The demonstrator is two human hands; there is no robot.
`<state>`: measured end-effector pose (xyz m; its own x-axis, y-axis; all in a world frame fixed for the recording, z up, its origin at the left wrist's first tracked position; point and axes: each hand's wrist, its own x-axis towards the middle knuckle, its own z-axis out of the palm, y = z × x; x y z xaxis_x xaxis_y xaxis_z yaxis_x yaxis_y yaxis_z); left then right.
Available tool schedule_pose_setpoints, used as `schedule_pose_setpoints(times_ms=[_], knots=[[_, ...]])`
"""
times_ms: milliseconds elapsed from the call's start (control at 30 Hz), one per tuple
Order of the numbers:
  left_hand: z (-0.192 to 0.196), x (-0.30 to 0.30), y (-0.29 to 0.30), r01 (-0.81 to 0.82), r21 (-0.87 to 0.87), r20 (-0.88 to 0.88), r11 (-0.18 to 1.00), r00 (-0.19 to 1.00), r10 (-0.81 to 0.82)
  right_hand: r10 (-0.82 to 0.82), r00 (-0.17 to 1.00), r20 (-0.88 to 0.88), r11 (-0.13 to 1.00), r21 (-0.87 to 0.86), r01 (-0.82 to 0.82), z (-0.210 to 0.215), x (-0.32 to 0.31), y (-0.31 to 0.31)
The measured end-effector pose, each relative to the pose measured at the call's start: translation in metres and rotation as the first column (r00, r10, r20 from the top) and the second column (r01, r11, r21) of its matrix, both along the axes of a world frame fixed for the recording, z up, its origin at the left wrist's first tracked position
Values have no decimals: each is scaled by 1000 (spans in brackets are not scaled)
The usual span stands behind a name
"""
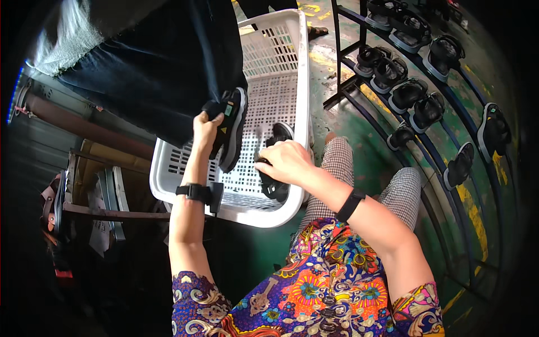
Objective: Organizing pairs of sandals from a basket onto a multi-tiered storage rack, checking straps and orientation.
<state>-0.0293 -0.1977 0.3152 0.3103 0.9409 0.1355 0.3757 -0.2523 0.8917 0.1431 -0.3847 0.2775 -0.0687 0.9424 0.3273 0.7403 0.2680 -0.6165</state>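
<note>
- Centrally, left hand raised at frame centre-left, forearm running up from the lower edge, black wrist band on it. Grip clenched on the heel end of a black sandal with a grey sole, held upright over the basket's left rim.
- Right hand at frame centre, forearm entering from lower right, black band at the wrist. Grip closed around a second black sandal, knuckles up, the shoe's ends showing above and below the fist.
- White plastic basket, perforated walls and floor, runs from upper centre down to frame centre. Both held sandals sit within or just over its near end; the rest of its floor shows bare mesh.
- Dark metal rack arcs across the upper right; rows of black sandals perched on its rails, soles outward.
- Dark fabric hangs over the basket's upper left, touching the left-hand sandal.
- Green, worn floor with yellow markings between basket and rack.
- Checked trousers and patterned top in the lower centre.
</note>
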Motion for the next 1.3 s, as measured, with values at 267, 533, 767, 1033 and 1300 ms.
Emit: schedule_pose_setpoints(times_ms=[267,533,767,1033,1300], knots=[[106,58,-120,161,25,441,987,884,-156,99,328,-940,943,-17,-333,52,22,-23],[112,132,-227,626,473,-80,620,731,-678,-188,58,-980,971,-177,157,27,73,-84],[94,131,-254,704,275,203,655,624,-755,-86,-133,-987,984,-105,141,20,128,-179],[29,164,-276,723,-484,669,494,669,-324,-112,-85,-990,975,-126,185,-8,143,-235],[6,167,-278,726,-559,652,401,684,-329,-376,16,-926,897,-360,256,-43,147,-267]])
